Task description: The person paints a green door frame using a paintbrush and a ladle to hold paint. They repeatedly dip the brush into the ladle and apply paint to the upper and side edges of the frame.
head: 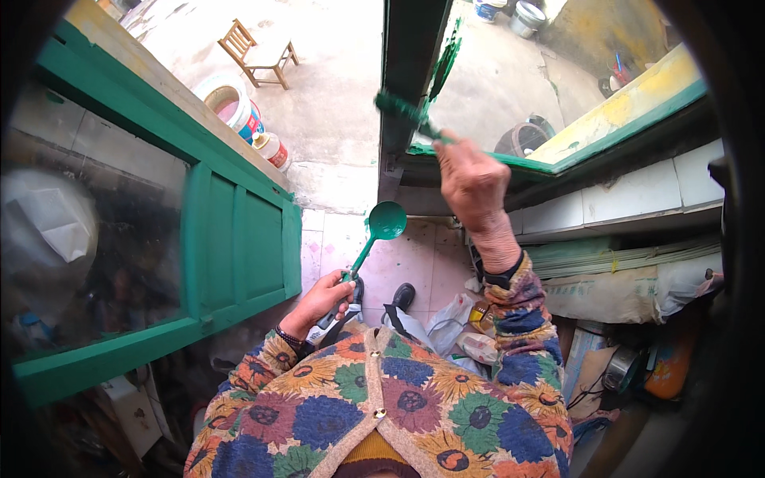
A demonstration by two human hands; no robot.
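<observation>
My left hand (326, 300) grips the handle of a ladle (387, 220) whose round bowl holds green paint. My right hand (474, 179), raised higher, is closed on a paintbrush (401, 112) with green-coated bristles. The bristles are at the dark upright frame post (409, 60), though contact cannot be told. Wet green strokes (445, 66) mark the window pane's edge beside that post. The lower window frame (508, 159) is green along its edge. On the left stands a green panelled door (239, 239) with a glass pane.
A wooden chair (260, 54), a paint bucket (230, 104) and a bottle (272, 149) stand outside beyond the doorway. Plastic bags (451, 322) lie on the floor by my feet. Bundled strips (627, 258) and wrapped material lie below the tiled sill (633, 186) at right.
</observation>
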